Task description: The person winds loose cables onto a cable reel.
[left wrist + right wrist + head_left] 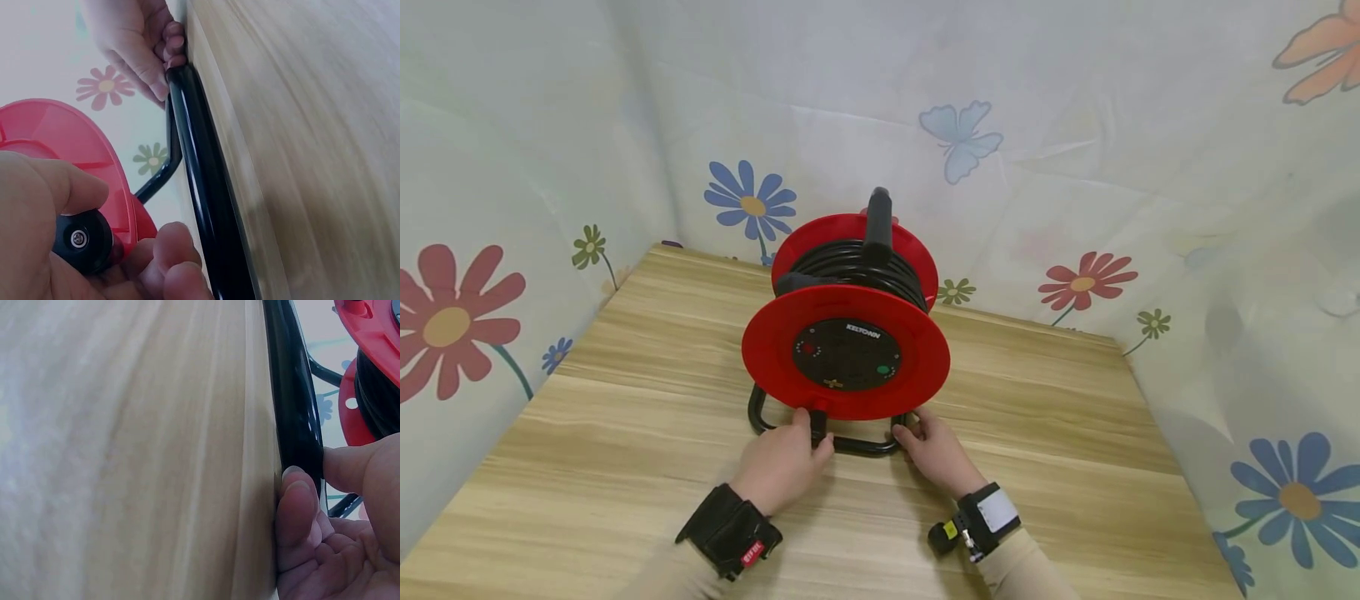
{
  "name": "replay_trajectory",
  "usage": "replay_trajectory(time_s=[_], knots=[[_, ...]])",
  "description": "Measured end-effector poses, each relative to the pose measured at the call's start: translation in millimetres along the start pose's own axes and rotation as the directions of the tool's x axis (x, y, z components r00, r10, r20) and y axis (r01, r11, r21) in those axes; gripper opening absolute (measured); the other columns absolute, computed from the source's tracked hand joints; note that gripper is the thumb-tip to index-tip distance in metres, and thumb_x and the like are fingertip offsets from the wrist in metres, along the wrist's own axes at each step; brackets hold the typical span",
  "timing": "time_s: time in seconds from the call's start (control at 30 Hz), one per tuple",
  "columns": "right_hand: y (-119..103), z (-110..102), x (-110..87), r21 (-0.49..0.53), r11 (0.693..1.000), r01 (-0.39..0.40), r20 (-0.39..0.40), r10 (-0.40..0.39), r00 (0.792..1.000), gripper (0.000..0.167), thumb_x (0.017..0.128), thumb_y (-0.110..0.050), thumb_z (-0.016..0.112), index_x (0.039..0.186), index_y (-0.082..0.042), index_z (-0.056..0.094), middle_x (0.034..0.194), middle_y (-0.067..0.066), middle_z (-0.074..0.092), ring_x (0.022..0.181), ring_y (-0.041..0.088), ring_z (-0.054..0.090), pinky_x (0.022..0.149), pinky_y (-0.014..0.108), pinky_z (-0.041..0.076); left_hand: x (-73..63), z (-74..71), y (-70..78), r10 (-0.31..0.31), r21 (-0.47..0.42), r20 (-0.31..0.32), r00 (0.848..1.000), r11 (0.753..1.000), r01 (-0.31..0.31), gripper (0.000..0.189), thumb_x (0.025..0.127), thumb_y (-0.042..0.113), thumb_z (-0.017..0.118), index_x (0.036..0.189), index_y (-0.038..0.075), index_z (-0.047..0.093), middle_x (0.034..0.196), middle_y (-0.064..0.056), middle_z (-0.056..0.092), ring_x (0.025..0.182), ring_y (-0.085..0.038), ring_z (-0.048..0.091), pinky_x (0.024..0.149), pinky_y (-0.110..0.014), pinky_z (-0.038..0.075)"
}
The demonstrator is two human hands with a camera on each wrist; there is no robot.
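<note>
A red cable reel (775,354) stands upright on the table, with black cable (857,260) wound between its two discs and a black carrying handle (877,225) on top. My left hand (781,467) grips the black crank knob (81,244) at the low edge of the front disc, thumb on one side and fingers on the other. At the front right corner of the black tubular stand (861,448), my right hand (940,454) pinches the tube between thumb and fingers. In the right wrist view those fingertips (297,506) lie between the tube and the tabletop.
The wood-grain table (1060,467) extends on both sides of the reel. Behind and beside it hangs a white curtain (850,100) printed with flowers and butterflies. Each wrist wears a black strap (730,529).
</note>
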State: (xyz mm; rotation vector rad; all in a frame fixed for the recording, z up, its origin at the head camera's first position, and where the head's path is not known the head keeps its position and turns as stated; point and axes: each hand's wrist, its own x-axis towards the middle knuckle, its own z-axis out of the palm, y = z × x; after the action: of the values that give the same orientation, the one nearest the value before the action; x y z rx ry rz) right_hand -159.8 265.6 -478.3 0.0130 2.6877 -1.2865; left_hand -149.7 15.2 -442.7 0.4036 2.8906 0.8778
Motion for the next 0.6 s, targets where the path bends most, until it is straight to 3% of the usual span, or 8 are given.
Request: replay_trajectory(time_s=[0.33, 0.6], knots=[[1.5, 0.9, -0.4, -0.027, 1.0, 0.0, -0.005, 0.0, 1.0, 0.029, 0.097, -0.027, 0.059, 0.123, -0.015, 0.054, 0.069, 0.003, 0.057, 0.057, 0.015, 0.053, 0.051, 0.03, 0.041, -3.4, -9.3, -6.1, -0.046, -0.096, -0.024, 0.999, 0.994, 0.044, 0.027, 0.09, 0.031, 0.057, 0.09, 0.004, 0.053, 0.058, -0.001, 0.049, 0.046, -0.019, 0.047, 0.042, -0.033, 0.033], [1.8, -0.5, 0.8, -0.018, 1.0, -0.006, 0.001, 0.006, 1.0, 0.027, 0.097, -0.027, 0.059, 0.121, -0.015, 0.054, 0.069, 0.003, 0.057, 0.057, 0.014, 0.053, 0.051, 0.029, 0.042, -4.1, -21.8, -13.1, -0.072, -0.118, -0.046, 0.996, 0.991, 0.066, 0.033, 0.089, 0.028, 0.058, 0.102, -0.001, 0.052, 0.058, -0.002, 0.049, 0.046, -0.018, 0.046, 0.042, -0.032, 0.031]])
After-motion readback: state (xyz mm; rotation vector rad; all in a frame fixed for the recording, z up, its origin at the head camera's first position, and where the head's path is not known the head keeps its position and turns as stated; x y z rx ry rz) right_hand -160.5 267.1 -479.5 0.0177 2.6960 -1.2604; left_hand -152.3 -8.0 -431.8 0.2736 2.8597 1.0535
